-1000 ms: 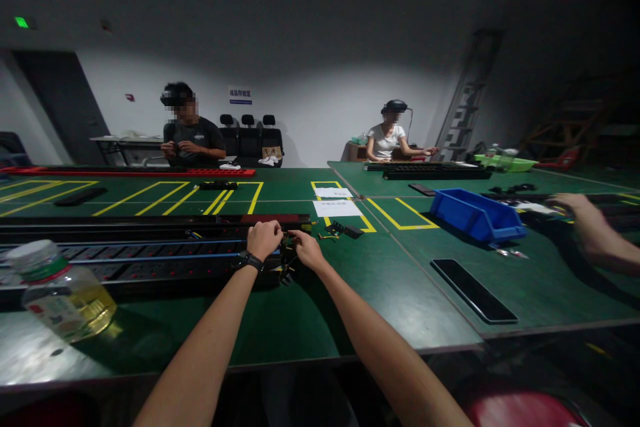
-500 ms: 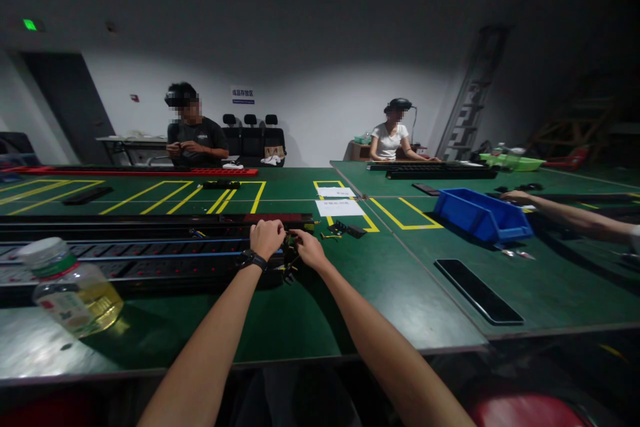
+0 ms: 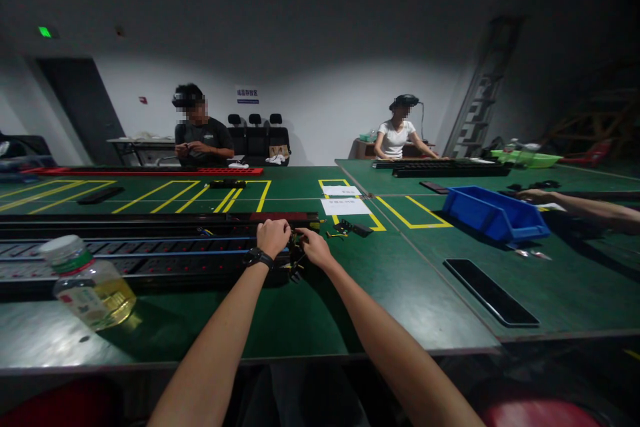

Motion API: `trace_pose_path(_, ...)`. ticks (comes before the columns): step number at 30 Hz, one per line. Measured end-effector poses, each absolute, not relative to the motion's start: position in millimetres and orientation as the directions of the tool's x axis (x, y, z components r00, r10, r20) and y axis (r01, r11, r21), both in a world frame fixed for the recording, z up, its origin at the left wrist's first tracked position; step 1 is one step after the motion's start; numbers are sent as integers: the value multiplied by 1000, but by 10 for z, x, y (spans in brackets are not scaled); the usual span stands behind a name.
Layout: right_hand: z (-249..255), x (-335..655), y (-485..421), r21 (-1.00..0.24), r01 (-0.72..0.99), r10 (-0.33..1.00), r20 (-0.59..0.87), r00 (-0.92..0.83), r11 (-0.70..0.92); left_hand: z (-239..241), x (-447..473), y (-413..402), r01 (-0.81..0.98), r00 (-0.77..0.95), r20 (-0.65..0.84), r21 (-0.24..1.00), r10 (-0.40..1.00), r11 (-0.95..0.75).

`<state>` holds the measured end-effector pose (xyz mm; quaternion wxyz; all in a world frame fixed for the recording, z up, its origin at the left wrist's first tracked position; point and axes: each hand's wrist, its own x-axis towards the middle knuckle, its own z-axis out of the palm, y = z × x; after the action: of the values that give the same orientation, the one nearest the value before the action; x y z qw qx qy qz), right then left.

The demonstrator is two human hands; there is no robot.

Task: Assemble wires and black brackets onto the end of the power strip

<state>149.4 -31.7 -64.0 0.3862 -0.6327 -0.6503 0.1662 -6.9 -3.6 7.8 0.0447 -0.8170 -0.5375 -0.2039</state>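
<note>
dark part — too small to tell, blue-lined strip — cut off

Dim room here, and the wall beyond the blue bin takes a soft pale wash, fading almost to black up high and off to the bin's right. Far left of the bin, a sign glows green! Whitish glare spreads over the counter nearer than the bin, with a dark shadow on its right. Well left of it, small black parts sink into murk, and the picture's outer edges stretch, bend and go soft.
</note>
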Motion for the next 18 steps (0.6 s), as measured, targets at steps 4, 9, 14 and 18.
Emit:
trace_pose_path(4, -642, 1498, -313, -691, 712, 956, 275, 99, 126, 63, -60, -34, 907, 332, 392, 119, 858, -405)
trace_pose_path(9, -655, 1501, -314, -700, 702, 953, 284, 103, 133, 60, -59, -30, 903, 351, 375, 107, 858, -416)
trace_pose_path(14, -655, 1501, -319, -714, 685, 948, 298, 114, 142, 78, -59, -48, 900, 368, 362, 96, 857, -426)
trace_pose_path(18, -649, 1497, -317, -718, 683, 946, 296, 130, 131, 68, -55, -38, 893, 385, 351, 92, 854, -440)
